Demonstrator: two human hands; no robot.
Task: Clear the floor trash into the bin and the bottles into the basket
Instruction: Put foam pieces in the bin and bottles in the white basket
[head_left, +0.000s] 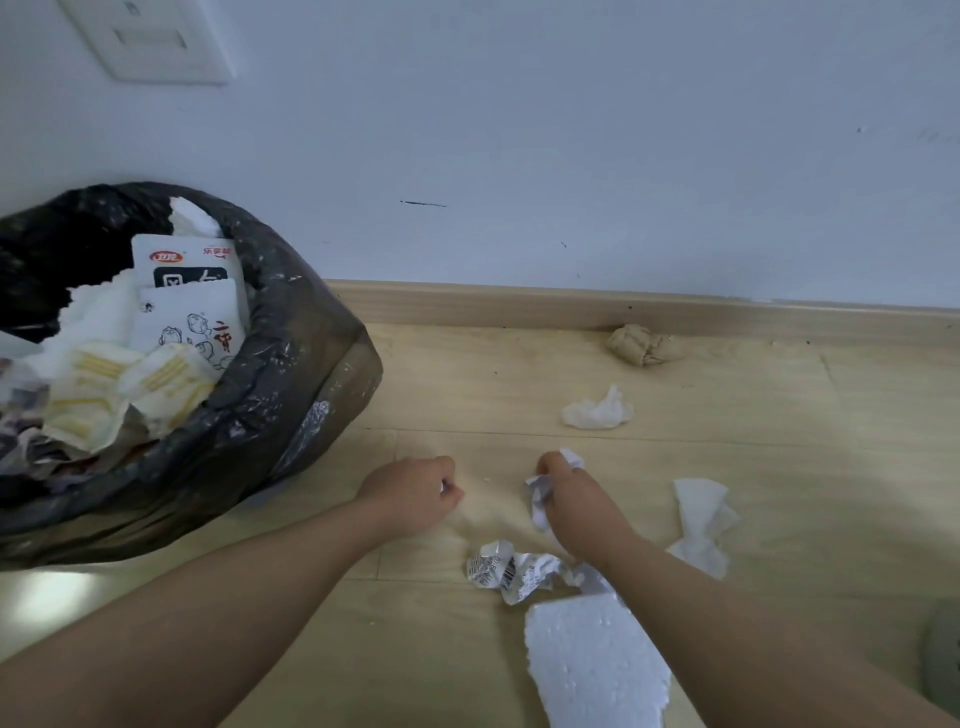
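Observation:
The bin (291, 395), lined with a black bag, stands at the left against the wall and holds wrappers, foam and paper. My right hand (576, 499) grips a crumpled white paper (540, 501) low over the wooden floor. My left hand (415, 493) is curled just right of the bin, with a tiny white scrap showing between its fingertips. On the floor lie a crumpled receipt (506, 569), a white foam slab (592, 665), a folded white tissue (701, 525), a crumpled white tissue (597, 410) and a brown paper ball (641, 344). No bottle or basket is in view.
A white wall with a wooden skirting board (519, 306) runs along the back. A wall socket plate (156, 41) sits at the top left. A grey-green object (943, 660) is cut off at the right edge.

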